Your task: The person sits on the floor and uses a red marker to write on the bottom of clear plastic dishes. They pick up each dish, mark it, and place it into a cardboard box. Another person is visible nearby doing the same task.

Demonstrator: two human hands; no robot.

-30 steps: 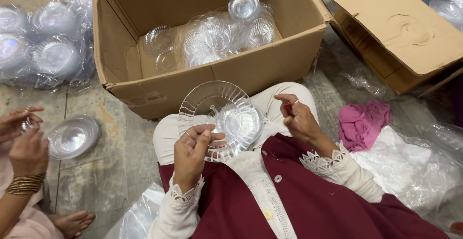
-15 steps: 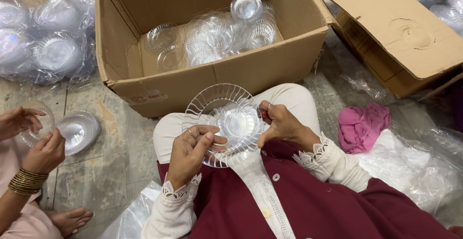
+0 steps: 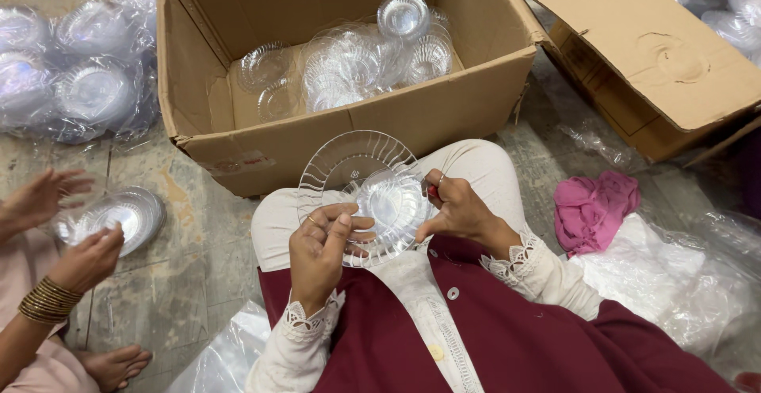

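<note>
Both hands pinch a clear plastic bowl (image 3: 392, 203) over a fluted clear plate (image 3: 341, 163).
Left hand (image 3: 321, 250) and right hand (image 3: 456, 210) seem mid-separation; next needs a gentle, even pull.

Even, soft light; edges maybe blurry

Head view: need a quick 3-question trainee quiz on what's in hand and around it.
1. True or false: both hands hold clear plastic dishes.
2. The open cardboard box holds: A) pink cloth B) clear dishes C) nothing.
3. What lies on the floor right of the lap?

Key:
1. True: left hand and right hand grip clear plastic dishes.
2. B: cardboard box.
3. Pink cloth.
</note>
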